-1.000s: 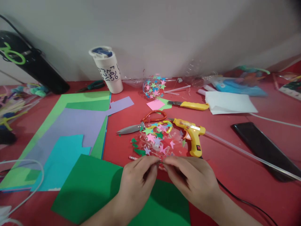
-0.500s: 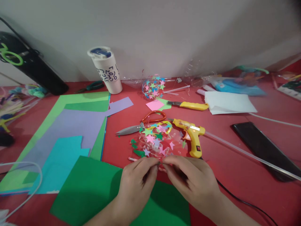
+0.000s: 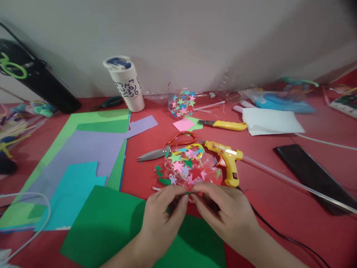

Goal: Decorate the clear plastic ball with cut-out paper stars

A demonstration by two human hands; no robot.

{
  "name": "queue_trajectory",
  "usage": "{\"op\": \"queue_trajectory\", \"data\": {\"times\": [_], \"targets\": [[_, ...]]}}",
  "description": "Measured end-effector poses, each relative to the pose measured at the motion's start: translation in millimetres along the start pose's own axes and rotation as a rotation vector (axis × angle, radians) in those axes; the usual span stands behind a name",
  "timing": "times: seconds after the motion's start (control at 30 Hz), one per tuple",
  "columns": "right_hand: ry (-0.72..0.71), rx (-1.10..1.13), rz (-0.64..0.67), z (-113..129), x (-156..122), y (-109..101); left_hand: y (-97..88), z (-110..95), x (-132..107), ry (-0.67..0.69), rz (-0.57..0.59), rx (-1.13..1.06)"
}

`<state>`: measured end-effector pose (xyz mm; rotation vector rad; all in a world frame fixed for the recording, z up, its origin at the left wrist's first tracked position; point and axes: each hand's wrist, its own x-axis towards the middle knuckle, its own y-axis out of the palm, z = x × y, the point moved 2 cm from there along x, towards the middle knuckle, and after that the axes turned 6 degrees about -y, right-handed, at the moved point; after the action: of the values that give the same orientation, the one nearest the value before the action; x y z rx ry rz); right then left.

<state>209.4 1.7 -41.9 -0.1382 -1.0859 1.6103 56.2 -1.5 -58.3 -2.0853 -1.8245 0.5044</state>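
My left hand point(image 3: 163, 217) and my right hand point(image 3: 223, 214) meet fingertip to fingertip low in the middle, both pinched on a tiny green paper piece point(image 3: 188, 193) between them. They hover over a dark green paper sheet point(image 3: 111, 227). Just beyond the fingertips lies a clear plastic piece covered with coloured paper stars point(image 3: 187, 168). Scissors with orange handles point(image 3: 167, 148) and a yellow glue gun point(image 3: 227, 158) lie behind it.
Stacked coloured paper sheets point(image 3: 80, 149) lie at left. A white cup point(image 3: 126, 83), a second star-covered ball point(image 3: 182, 103), a yellow box cutter point(image 3: 224, 125), white paper point(image 3: 270, 121) and a black phone point(image 3: 315, 176) lie on the red table point(image 3: 279, 208). The glue gun cable point(image 3: 279, 232) runs right.
Both hands have shifted slightly, fingertips pressing closer together on the small green piece. Nothing else on the table has moved.
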Motion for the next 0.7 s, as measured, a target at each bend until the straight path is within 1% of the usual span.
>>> {"op": "queue_trajectory", "data": {"times": [0.07, 0.13, 0.33, 0.43, 0.57, 0.63, 0.7], "targets": [[0.001, -0.012, -0.002, 0.4, 0.2, 0.2, 0.3, -0.4, 1.1, -0.051, 0.010, -0.038], [-0.001, -0.021, -0.014, 0.8, 0.9, 0.4, 1.0, -0.6, 2.0, -0.073, 0.014, -0.053], [0.031, -0.045, -0.022, 1.7, 3.8, 1.4, 1.6, 1.8, 3.2, -0.067, 0.007, -0.062], [0.103, 0.004, 0.036, 2.2, 5.3, 1.0, 1.6, 2.8, 3.1, -0.036, 0.004, -0.089], [0.270, 0.111, 0.132, 2.1, 8.0, 1.1, 2.3, 3.6, 3.5, 0.009, -0.011, -0.126], [0.341, 0.160, 0.156, 2.0, 9.4, 1.6, 2.9, 4.1, 4.3, 0.010, -0.004, -0.130], [0.375, 0.193, 0.163, 2.4, 10.7, 1.8, 3.1, 4.5, 5.1, 0.000, 0.002, -0.135]]}}
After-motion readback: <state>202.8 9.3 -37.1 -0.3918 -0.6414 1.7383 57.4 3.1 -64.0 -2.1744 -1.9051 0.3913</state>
